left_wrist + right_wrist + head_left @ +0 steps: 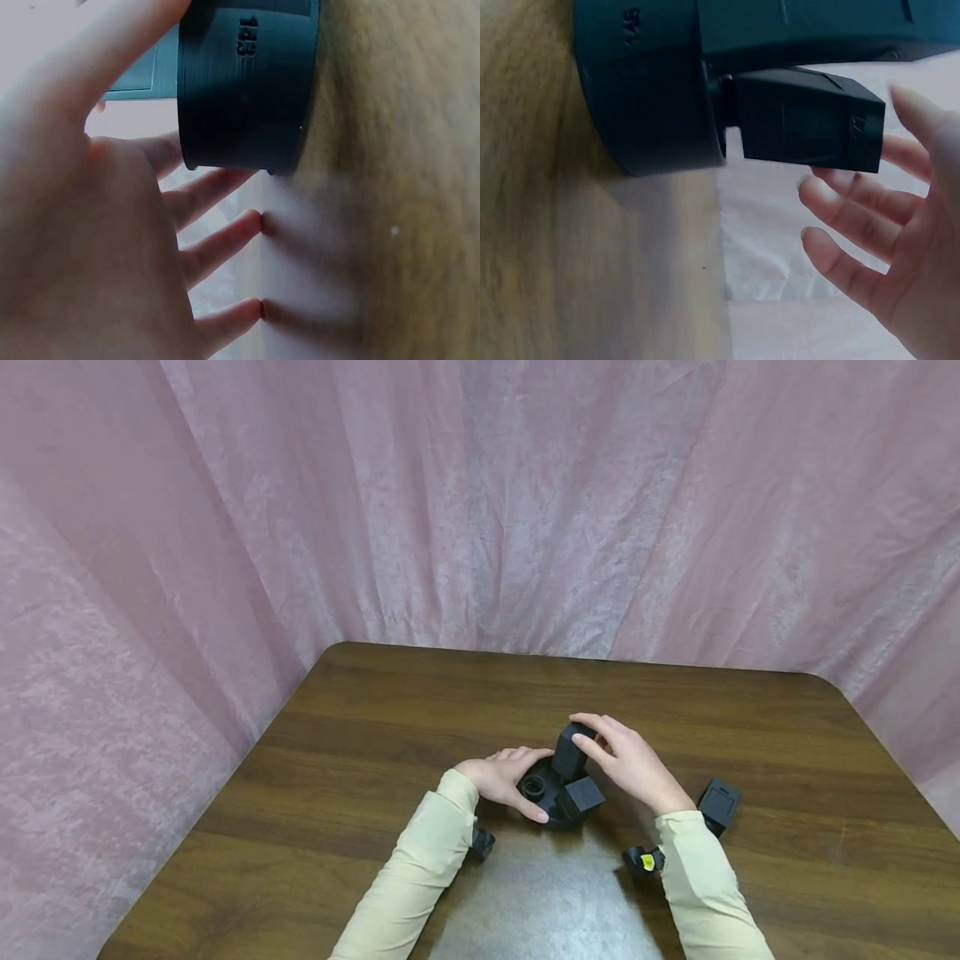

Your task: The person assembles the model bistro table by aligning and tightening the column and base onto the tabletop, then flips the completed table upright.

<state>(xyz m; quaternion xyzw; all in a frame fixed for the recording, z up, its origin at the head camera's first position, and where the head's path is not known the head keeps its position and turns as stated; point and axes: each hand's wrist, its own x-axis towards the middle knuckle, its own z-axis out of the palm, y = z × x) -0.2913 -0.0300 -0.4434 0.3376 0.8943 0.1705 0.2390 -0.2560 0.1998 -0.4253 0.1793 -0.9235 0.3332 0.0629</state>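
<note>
A round black base (550,806) with a raised ring-shaped socket (532,788) sits on the table. My left hand (504,778) holds it from the left, thumb on the near side and fingers on the far side. In the left wrist view, "143" is marked on its wall (247,97). A black block (572,753) stands upright over the base's far side, and my right hand (626,766) grips its upper end with thumb and fingers. The right wrist view shows a narrow neck joining this block (810,120) to the base. Nearer me, a second black block (582,797) tilts on the base.
Beside my right wrist lies another black block (720,803), partly hidden by the sleeve. Small black wrist devices stick out by both cuffs, the right one (645,860) with a yellow patch. Pink curtains (480,510) hang behind the brown wooden table (300,827).
</note>
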